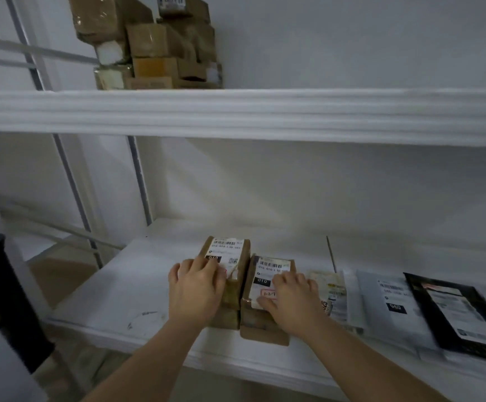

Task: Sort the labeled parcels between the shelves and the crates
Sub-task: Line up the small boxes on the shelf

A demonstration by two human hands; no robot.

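I see my left hand point(196, 288) and right hand point(289, 300) each resting flat-fingered on a box point(230, 256) point(265, 285); envelopes point(381, 303) further right look shelved, crates unseen.

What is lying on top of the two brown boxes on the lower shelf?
A hand lies on each: left hand on the left box, right hand on the right box. White labels show, partly covered.

Dim, flat light — soft motion blur, wide-angle bending at edges.
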